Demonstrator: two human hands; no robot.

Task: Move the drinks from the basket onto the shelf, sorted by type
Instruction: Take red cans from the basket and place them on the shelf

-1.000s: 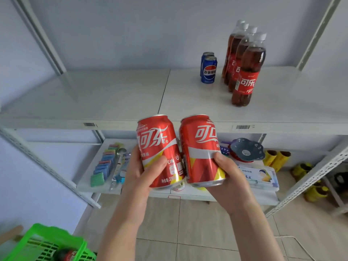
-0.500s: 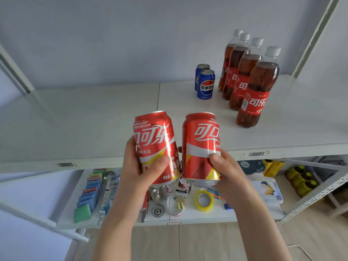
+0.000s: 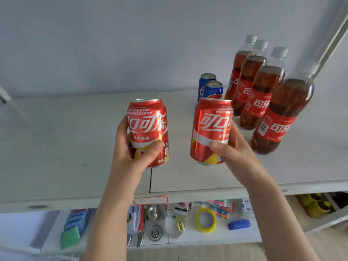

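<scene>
Each hand (image 3: 131,147) grips an upright red can (image 3: 148,129) above the shelf (image 3: 66,147).

Both bare forearms reach up and forward from the bottom of the view, with the hands side by side but apart. The left hand (image 3: 130,153) wraps a red can (image 3: 148,125) from its left, thumb pressed across the front (the fingers are hidden behind). The right hand (image 3: 237,155) grips a second red can (image 3: 211,127) from its right, thumb likewise on the front.
</scene>
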